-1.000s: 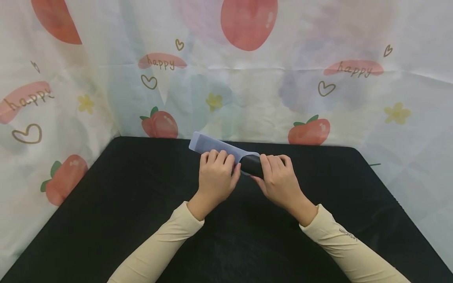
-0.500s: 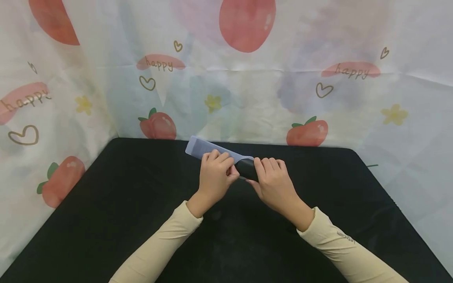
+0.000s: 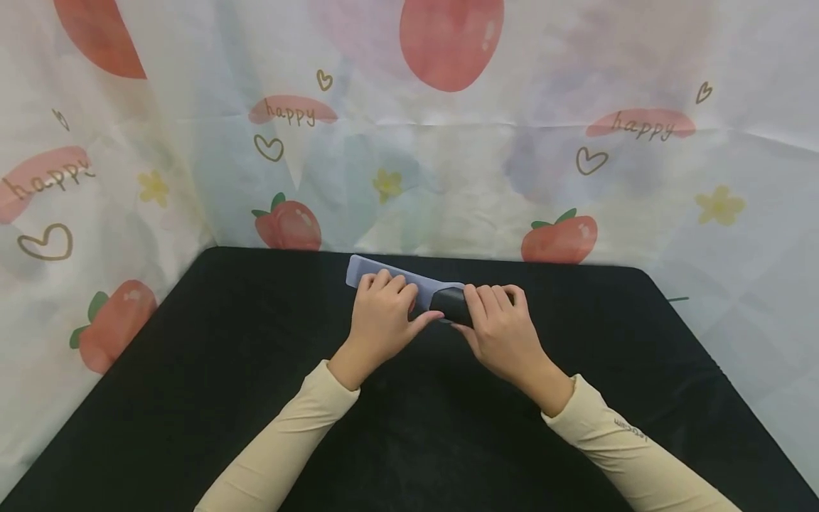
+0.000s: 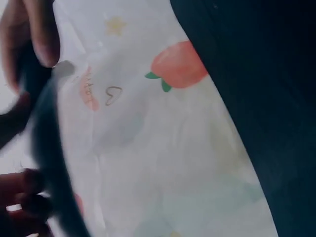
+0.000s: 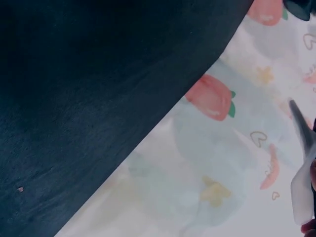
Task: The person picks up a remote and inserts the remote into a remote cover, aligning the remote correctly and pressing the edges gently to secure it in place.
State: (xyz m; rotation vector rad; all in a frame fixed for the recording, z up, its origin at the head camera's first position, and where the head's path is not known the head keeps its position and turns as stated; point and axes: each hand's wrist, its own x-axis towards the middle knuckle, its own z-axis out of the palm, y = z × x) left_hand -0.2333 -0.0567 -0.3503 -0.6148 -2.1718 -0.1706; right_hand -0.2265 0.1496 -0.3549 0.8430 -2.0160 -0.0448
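Observation:
Between both hands is a long flat tool with a lavender blade-like part and a black part; its exact kind cannot be told. It tilts down to the right, held above the table. My left hand holds the lavender part with curled fingers, its thumb stretched toward the black part. Around the right end of the black part grips my right hand, which hides that end. In the left wrist view the tool is a blurred dark curve; the right wrist view catches only its pale side at the edge.
The black table spreads beneath both arms. Behind and beside it hangs a pale curtain printed with fruit, hearts and flowers. Its bottom meets the table's back edge, just beyond the tool.
My left thumb has straightened out toward the black part, and the left hand has shifted slightly left. The lavender end sits a little lower than a second ago. The right hand keeps its grip.

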